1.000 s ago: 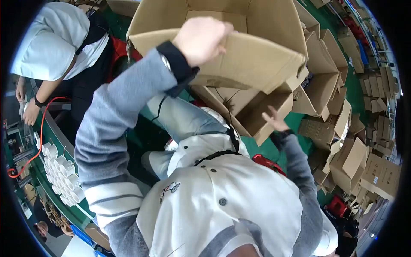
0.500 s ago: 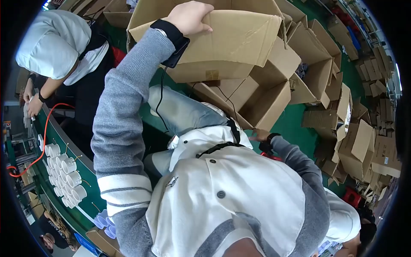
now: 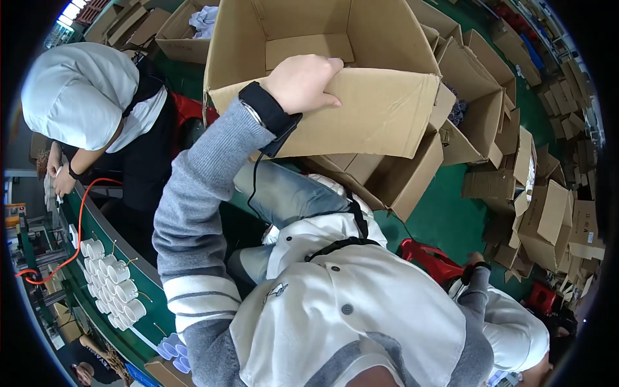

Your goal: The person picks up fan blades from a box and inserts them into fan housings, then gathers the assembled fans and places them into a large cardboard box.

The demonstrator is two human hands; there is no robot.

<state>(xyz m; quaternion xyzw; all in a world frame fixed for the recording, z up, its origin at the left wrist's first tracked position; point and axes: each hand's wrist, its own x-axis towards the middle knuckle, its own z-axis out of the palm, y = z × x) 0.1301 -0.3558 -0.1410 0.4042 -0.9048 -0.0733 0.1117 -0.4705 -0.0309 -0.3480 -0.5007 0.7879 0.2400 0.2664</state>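
Note:
My left hand [image 3: 302, 84] is closed over the near rim of a large cardboard box [image 3: 361, 116], with the thumb on the outer face of its wall. The inside of this box shows a bare bottom in the part I can see. Below it, partly covered, a second cardboard box [image 3: 403, 187] stands open on the floor. My right hand [image 3: 475, 259] is out to the right, beside a red plastic stool [image 3: 429, 261]. It is small and mostly hidden by its wrist and sleeve, so its fingers cannot be made out.
On the left, a co-worker [image 3: 84, 97] in a white cap works at a green table [image 3: 145, 303] bearing stacked white cups [image 3: 116, 287] and an orange hose [image 3: 80, 219]. More open cartons [image 3: 471, 129] crowd the right. Another person in white [image 3: 512, 329] is at lower right.
The large box has come lower in view with my left hand on its rim, showing more of its inside. My right hand has moved away from the lower box, right and down, to beside the red stool.

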